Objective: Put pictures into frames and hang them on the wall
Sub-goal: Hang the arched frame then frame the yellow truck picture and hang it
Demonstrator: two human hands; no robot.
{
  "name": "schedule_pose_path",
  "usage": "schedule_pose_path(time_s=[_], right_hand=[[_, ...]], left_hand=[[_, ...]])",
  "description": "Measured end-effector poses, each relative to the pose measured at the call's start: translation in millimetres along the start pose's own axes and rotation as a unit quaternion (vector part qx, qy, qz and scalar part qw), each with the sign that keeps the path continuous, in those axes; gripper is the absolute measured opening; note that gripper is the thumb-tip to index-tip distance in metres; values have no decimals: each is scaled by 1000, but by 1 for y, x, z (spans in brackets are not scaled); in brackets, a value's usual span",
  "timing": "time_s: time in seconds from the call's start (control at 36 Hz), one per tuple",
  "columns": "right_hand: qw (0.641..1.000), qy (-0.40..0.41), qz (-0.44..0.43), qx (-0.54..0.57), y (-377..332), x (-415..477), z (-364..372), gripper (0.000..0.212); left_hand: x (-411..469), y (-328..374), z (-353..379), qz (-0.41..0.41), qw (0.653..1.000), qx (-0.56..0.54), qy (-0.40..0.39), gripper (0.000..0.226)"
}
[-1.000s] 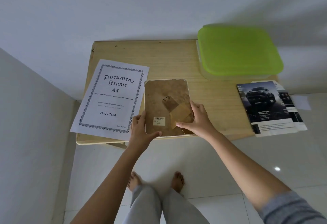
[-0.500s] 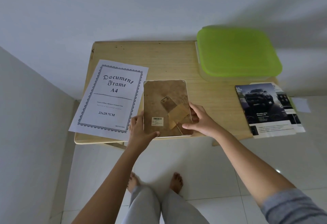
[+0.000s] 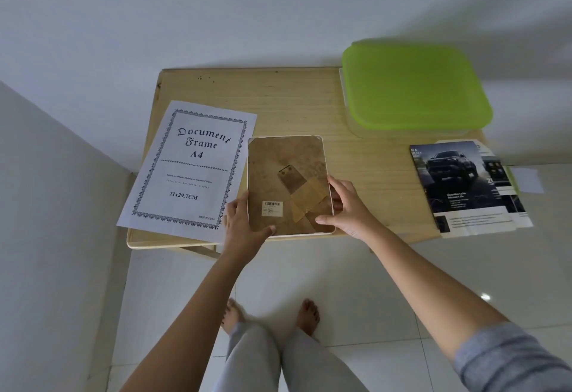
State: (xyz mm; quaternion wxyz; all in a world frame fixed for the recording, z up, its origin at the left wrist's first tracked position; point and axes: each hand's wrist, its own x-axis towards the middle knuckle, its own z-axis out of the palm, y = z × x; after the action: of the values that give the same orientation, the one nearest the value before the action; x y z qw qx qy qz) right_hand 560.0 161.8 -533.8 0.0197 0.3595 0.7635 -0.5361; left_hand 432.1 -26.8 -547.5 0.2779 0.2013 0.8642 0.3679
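Frame (image 3: 288, 159), back up, over the surface (image 3: 278, 97); left hand (image 3: 241, 227) grips its seven o'clock corner, right hand (image 3: 349, 212) its four o'clock edge.

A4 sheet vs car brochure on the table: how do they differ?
Look: the A4 sheet is white with black lettering and an ornate border; the car brochure is dark with a vehicle photo. Place: the sheet lies at the table's left, the brochure at its right. Contact: the left hand, gripping the picture frame, overlaps the sheet's near corner; no hand is near the brochure. Both lie flat, face up, overhanging the table edge.
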Motion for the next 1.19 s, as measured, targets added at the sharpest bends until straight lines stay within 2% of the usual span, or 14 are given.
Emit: schedule_pose_path(time_s=[0.33,0.42,0.53,0.61,0.67,0.78,0.89,1.03,1.19], right_hand=[[1000,-5,11,-7,-6,-4,-1,95],[999,-14,13,-30,-13,-2,-6,87],[992,13,-29,-123,-23,6,-11,82],[982,3,-71,-174,-35,16,-14,93],[974,-34,-79,-212,-43,25,-15,103],[948,-99,-72,-293,-57,44,-17,120],[923,-139,-59,-354,-65,57,-17,132],[906,-150,-58,-391,-69,63,-16,137],[895,-145,-70,-417,-72,63,-16,134]], left_hand=[[-3,8,-5,-9,1000,-6,-8,91],[1,12,-9,-5,1000,16,-12,84],[13,23,-18,39,996,72,24,74],[27,34,-25,95,990,106,10,83],[39,43,-28,125,981,145,-35,95],[63,58,-29,175,937,269,-137,117],[79,70,-28,188,901,342,-190,133],[88,67,-27,185,872,392,-225,141],[88,70,-26,187,864,406,-231,142]])
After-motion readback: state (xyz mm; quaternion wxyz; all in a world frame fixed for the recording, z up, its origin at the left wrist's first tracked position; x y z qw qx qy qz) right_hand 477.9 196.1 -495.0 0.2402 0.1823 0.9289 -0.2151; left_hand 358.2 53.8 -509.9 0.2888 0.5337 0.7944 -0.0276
